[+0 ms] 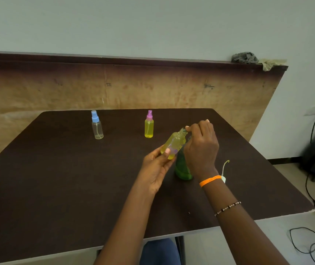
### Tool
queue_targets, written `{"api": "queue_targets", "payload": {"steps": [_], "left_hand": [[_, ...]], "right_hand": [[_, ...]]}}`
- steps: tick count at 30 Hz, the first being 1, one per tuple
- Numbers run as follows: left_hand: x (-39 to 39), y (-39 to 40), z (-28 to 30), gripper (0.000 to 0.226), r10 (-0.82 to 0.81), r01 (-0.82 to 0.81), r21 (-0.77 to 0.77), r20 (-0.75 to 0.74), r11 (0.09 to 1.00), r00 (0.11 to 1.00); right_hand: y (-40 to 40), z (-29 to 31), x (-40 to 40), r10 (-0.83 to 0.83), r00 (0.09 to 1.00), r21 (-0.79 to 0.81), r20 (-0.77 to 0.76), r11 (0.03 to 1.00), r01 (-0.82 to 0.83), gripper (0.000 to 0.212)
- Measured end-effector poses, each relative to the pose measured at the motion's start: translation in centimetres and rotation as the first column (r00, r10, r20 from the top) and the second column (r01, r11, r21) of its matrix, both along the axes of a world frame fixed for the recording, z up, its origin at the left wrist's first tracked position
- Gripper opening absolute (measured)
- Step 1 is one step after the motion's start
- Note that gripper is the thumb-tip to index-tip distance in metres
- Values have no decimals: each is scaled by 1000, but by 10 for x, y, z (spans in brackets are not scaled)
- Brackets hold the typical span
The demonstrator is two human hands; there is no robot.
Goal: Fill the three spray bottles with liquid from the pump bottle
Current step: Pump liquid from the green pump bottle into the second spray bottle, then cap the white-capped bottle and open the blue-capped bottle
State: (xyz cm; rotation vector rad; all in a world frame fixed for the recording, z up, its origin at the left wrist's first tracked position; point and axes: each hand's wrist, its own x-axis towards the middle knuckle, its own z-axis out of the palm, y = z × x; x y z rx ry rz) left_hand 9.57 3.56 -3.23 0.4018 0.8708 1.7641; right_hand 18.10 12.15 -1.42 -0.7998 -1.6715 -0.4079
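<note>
We hold an uncapped bottle (173, 143) tilted above the counter (57, 178), our left hand (157, 167) wrapping fingers round its base while our right hand (200, 148) pinches at its neck; what the right fingers grip we cannot tell. Just beneath stands the green pump bottle (182, 167), near the counter's right edge. The blue-capped (96, 124) and pink-capped (149, 124) bottles stand upright toward the far edge, well apart, with open dark counter at left.

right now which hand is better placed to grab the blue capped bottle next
Left. The left hand is nearer the blue-capped bottle, which stands far left. It must first set down the uncapped bottle. The right hand is busy on the pump.
</note>
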Motion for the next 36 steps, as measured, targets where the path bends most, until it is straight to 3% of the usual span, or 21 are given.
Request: {"api": "queue_targets", "payload": {"steps": [10, 14, 18, 21, 25, 29, 31, 33, 36], "left_hand": [[2, 1, -1, 36, -15, 15, 1, 25, 1000, 1000], [1, 0, 0, 29, -19, 19, 5, 40, 1000, 999], [-1, -2, -3, 22, -28, 28, 1, 78, 1000, 997], [-4, -5, -4, 20, -18, 17, 4, 103, 1000, 995], [-6, -9, -6, 24, -6, 5, 8, 179, 1000, 984], [-5, -13, -6, 29, 0, -11, 45, 230, 999, 973], [-3, -15, -5, 32, -2, -17, 83, 228, 996, 974], [-1, -17, -5, 33, -5, -24, 124, 230, 992, 973], [0, -20, -4, 34, -23, -20, 181, 234, 983, 972]], "right_hand": [[-1, 3, 2, 20, 999, -57, 36, 998, -18, 21], [-8, 12, 8, 89, 994, -166, 60, 983, -78, 30], [-24, 22, 24, 239, 960, -324, -144, 905, -274, 46], [-29, 17, 43, 113, 962, -409, -250, 888, -211, 44], [-24, -16, 66, -109, 991, -664, -82, 747, 27, 32], [-29, -44, 75, -142, 956, -793, 258, 535, 293, 35], [-32, -54, 75, -113, 930, -808, 351, 465, 362, 41], [-34, -60, 74, -88, 927, -819, 365, 444, 364, 40], [-34, -63, 73, -72, 962, -835, 263, 483, 265, 28]]}}
